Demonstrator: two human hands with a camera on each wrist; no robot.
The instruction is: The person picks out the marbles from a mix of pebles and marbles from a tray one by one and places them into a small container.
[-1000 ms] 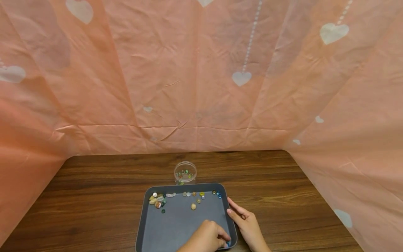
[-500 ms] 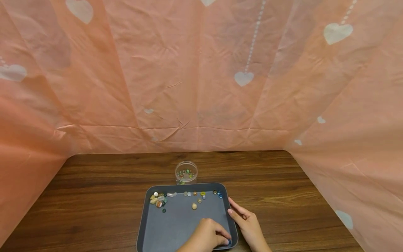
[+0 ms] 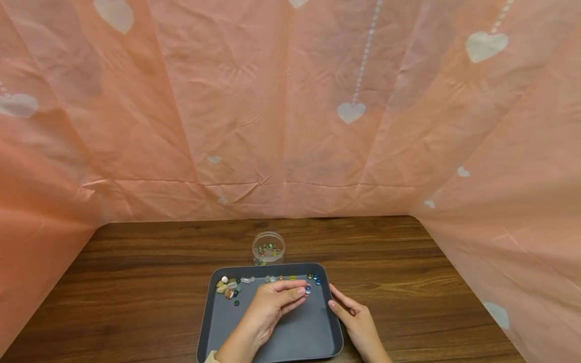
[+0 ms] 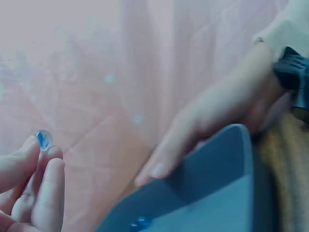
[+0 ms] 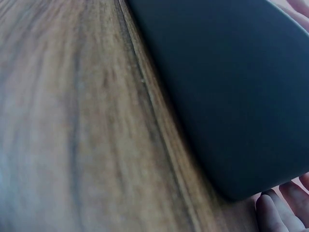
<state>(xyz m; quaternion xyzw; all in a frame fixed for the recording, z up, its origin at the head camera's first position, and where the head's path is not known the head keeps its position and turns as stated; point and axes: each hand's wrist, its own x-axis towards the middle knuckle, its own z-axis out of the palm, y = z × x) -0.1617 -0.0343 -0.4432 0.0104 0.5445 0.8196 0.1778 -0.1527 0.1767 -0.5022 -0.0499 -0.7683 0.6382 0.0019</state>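
My left hand (image 3: 271, 305) is raised over the middle of the grey tray (image 3: 336, 327), pinching a clear glass marble (image 3: 308, 289) between thumb and fingertips. Seen from the left wrist, the marble (image 4: 44, 140) has a blue swirl inside. At the tray's right wall rests my right hand (image 3: 359, 322), its fingers fairly straight and laid along the outside, thumb near the rim. A few blue marbles (image 3: 316, 278) lie in the tray's far right corner. Part of the row along the far wall is hidden behind the left hand.
Pale, brown and green polished stones (image 3: 230, 287) are heaped in the tray's far left corner. Just behind the tray stands a round clear jar (image 3: 268, 246) with several marbles in it. Pink cloth (image 3: 281, 126) surrounds the wooden table (image 3: 145, 262).
My left hand has lifted away from the tray's near right corner and moved up and left, bringing the marble with it. The right hand has stayed at the tray's side.
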